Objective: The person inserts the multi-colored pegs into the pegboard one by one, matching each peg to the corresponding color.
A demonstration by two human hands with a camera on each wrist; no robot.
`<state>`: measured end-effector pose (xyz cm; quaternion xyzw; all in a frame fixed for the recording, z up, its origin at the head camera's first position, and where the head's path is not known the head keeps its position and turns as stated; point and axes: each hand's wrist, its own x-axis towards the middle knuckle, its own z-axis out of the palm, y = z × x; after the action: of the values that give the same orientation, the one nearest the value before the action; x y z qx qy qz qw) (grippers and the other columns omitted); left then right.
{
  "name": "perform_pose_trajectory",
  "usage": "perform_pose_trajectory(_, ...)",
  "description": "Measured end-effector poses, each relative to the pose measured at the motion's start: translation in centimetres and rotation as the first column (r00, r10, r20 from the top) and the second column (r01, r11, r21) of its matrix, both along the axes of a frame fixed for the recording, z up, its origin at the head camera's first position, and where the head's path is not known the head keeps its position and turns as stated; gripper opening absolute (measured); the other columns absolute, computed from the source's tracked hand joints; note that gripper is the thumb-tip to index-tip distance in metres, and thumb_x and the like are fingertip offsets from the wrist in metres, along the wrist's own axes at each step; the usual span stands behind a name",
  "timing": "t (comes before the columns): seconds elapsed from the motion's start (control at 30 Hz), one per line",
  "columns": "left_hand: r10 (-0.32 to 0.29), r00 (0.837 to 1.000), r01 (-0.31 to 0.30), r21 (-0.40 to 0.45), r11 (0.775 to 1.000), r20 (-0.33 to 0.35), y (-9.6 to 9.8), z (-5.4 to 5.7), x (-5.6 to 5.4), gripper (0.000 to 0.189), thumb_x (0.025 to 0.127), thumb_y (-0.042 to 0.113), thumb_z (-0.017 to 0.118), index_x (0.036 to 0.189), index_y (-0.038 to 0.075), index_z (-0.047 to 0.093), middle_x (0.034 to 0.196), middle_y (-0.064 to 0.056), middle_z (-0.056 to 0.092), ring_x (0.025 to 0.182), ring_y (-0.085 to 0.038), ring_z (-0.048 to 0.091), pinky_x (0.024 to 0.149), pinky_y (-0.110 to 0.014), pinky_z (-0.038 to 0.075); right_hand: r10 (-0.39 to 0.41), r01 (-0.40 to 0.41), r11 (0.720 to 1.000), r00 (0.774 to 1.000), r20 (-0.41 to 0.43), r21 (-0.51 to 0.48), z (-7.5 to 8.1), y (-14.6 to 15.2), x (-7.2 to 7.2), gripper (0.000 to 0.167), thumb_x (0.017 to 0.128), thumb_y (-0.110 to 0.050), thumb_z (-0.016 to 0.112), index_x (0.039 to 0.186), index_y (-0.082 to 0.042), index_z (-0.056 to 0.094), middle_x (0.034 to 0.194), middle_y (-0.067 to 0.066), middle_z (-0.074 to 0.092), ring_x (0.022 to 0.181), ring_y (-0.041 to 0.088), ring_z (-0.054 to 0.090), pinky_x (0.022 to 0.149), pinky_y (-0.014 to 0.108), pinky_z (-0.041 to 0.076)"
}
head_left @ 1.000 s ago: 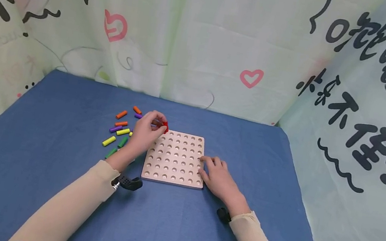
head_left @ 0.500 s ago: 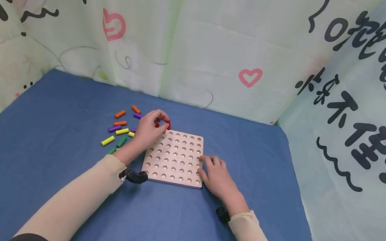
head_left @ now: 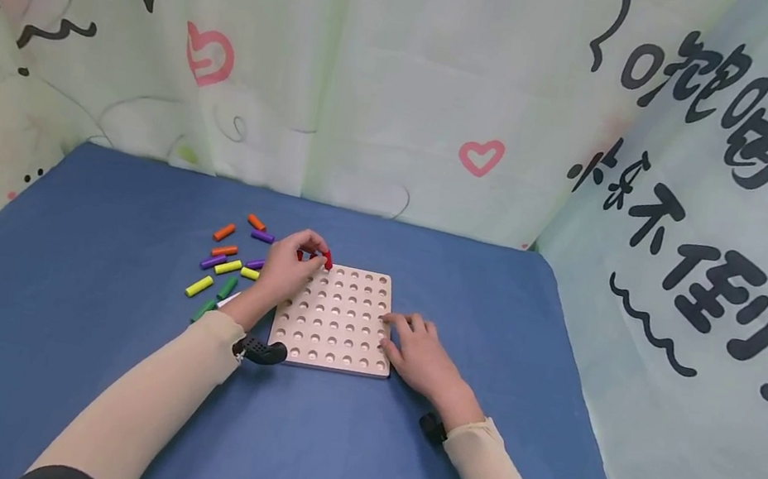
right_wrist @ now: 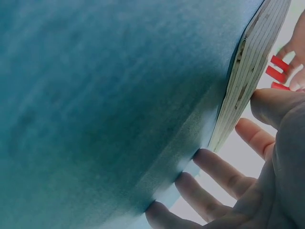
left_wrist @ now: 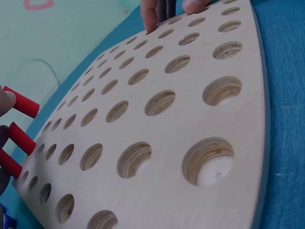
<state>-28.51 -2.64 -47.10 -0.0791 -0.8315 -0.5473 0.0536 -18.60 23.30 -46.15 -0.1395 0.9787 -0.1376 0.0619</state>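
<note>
My left hand [head_left: 283,270] is over the far-left part of a pale wooden peg board [head_left: 332,330] with rows of round holes. Its fingertips pinch a red peg [left_wrist: 25,104], held tilted close over the board. Two more red pegs [left_wrist: 22,138] stand at the board's far-left corner in the left wrist view, partly covered by the fingers. My right hand [head_left: 422,356] rests at the board's right edge, fingers spread. In the right wrist view its thumb touches the board's layered side [right_wrist: 248,71] and the other fingertips reach the blue cloth.
Left of the board lie loose orange pegs [head_left: 224,232], purple pegs [head_left: 213,262], yellow pegs [head_left: 199,286] and green pegs [head_left: 227,288]. A white peg [head_left: 229,299] is partly behind the left forearm. Blue cloth [head_left: 350,452] covers the table, and printed curtains [head_left: 396,66] enclose it.
The head view has shifted slightly. My left hand has moved a little right and nearer the board's holes with the red peg. The right hand keeps its place at the board's edge.
</note>
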Motion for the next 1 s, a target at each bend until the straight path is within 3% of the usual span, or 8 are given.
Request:
perform_pose_trajectory(0.27,-0.006,1.0,0.007,-0.036,0.999,0.029,-0.29,-0.85,-0.03,0.009,0.099,0.008,0.067,0.107,0.013,0.068,0.108,-0.008,0.068,0.092,-0.026,0.054,0.078,-0.036,0.042,-0.002,0.002,1.0,1.0,0.002,-0.009,-0.12,-0.32,0.14,0.043,0.108,-0.032,0.054,0.148,-0.016,0.051,0.142,0.02,0.051,0.135,0.047,0.044,0.106,0.06,0.044)
perform_pose_trajectory(0.67,0.04,0.999,-0.043,-0.152,0.988,-0.025,0.47,-0.51,-0.43,0.009,0.098,0.008,0.068,0.103,0.015,0.071,0.108,-0.007,0.071,0.099,-0.028,0.056,0.086,-0.042,0.045,-0.003,0.003,1.0,1.0,0.002,-0.008,0.15,-0.16,0.03,0.043,0.108,-0.031,0.055,0.148,-0.015,0.051,0.143,0.022,0.05,0.136,0.048,0.044,0.107,0.061,0.043)
perform_pose_trajectory(1.0,-0.016,0.998,0.002,-0.217,0.976,-0.063,0.57,-0.52,-0.18,0.008,0.098,0.008,0.068,0.102,0.014,0.07,0.101,-0.009,0.068,0.098,-0.028,0.052,0.082,-0.041,0.042,-0.012,0.012,1.0,1.0,0.0,-0.011,0.28,-0.35,0.21,0.042,0.108,-0.03,0.055,0.147,-0.015,0.052,0.142,0.021,0.051,0.135,0.047,0.045,0.107,0.061,0.043)
